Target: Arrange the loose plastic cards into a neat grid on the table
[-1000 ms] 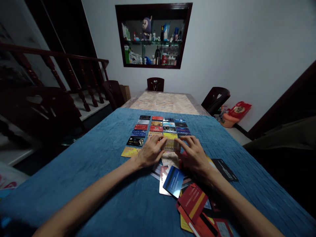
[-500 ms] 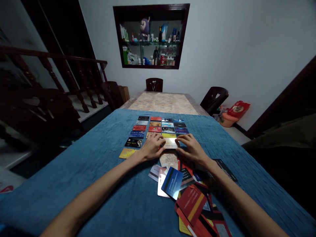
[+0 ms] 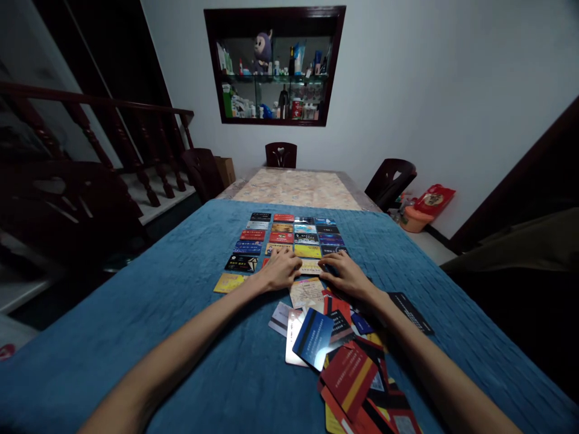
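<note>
A pale, cream-yellow card [image 3: 310,267] lies low against the blue cloth, just below a yellow card [image 3: 307,251] in a grid of laid-out cards. The fingers of my left hand [image 3: 281,269] are bent at its left edge. At its right edge my right hand [image 3: 344,272] has its fingers curled onto the card. My left hand partly covers neighbouring cards in the second column. Closer to me, a beige card [image 3: 306,293] touches a loose heap with a blue card [image 3: 313,339] and a dark red card [image 3: 347,377] on top.
A blue cloth [image 3: 149,313] covers the near table. A black card [image 3: 411,313] lies beyond my right forearm. Farther off are the patterned tabletop [image 3: 294,187], a dark chair [image 3: 391,181] and a recessed wall shelf [image 3: 275,78]. A wooden railing [image 3: 94,105] runs along the left.
The pale card has come down from a slightly raised, glaring tilt to lie flatter on the cloth, with both hands lowered alongside it. The view has shifted slightly.
</note>
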A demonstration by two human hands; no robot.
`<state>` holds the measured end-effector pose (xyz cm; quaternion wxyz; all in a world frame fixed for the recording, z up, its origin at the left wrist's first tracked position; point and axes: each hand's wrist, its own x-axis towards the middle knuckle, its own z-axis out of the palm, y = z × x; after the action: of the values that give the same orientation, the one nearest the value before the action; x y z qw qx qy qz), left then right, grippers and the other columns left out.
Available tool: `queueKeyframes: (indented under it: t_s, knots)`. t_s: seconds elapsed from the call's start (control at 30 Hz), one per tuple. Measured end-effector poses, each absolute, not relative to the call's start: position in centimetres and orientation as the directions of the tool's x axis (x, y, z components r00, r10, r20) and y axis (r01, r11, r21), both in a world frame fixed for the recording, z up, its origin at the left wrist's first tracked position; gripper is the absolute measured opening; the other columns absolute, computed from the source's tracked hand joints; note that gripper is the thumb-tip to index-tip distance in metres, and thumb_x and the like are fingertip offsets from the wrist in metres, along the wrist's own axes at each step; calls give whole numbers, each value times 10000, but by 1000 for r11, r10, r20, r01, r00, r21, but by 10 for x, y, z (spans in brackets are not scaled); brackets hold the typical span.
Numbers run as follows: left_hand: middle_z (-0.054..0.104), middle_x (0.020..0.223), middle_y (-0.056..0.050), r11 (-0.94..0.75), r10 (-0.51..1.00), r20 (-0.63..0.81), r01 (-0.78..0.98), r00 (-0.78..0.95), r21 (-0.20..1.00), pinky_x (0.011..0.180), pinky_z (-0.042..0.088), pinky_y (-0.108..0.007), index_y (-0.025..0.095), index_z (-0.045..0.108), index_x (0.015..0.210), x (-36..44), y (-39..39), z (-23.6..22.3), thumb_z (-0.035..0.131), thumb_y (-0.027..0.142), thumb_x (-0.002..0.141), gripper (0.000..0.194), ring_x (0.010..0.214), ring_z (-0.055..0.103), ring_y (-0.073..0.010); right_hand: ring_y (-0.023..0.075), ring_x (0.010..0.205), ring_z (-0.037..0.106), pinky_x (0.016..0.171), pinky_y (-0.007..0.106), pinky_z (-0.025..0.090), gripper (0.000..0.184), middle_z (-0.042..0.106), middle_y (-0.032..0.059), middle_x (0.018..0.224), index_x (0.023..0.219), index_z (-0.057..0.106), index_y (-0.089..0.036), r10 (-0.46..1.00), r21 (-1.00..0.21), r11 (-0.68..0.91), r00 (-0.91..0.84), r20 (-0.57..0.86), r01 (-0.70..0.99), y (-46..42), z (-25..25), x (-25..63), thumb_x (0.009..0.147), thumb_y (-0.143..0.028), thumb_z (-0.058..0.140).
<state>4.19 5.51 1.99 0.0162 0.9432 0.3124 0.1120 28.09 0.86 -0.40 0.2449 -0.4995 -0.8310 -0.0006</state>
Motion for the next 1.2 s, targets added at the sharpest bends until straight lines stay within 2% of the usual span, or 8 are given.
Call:
queueKeyframes:
  t_s: [0.33,0.57,0.93,1.2]
  knots:
    - [665,1075,-91,-809,585,214,581,782,90,928,380,-452,185,668,1025,41,61,17,581,250,913,156,1087,508,-280,232,970,570,849,360,450,208,704,75,1116,1044,719,-211,846,-223,462,-350,403,859,11,-9,278,890,-326,638]
    - [664,1064,-102,-817,570,220,573,791,57,926,374,-466,182,682,1000,43,58,17,542,256,934,172,1073,508,-280,252,993,569,838,383,467,226,705,91,1123,1050,727,-209,852,-197,441,-339,399,876,10,-10,278,890,-338,633]
    - [606,1051,-115,-821,550,283,570,786,13,881,382,-451,170,698,946,45,57,12,523,237,941,187,1062,484,-282,239,966,552,809,366,463,234,695,83,1091,1052,732,-233,840,-101,416,-340,422,904,7,-10,277,902,-376,623]
    - [637,1062,-112,-828,543,241,561,804,-8,892,375,-455,156,680,944,46,54,15,498,199,945,187,1101,483,-282,263,988,540,819,401,471,260,688,91,1137,1095,719,-223,865,-129,404,-332,376,906,6,-7,276,919,-366,593]
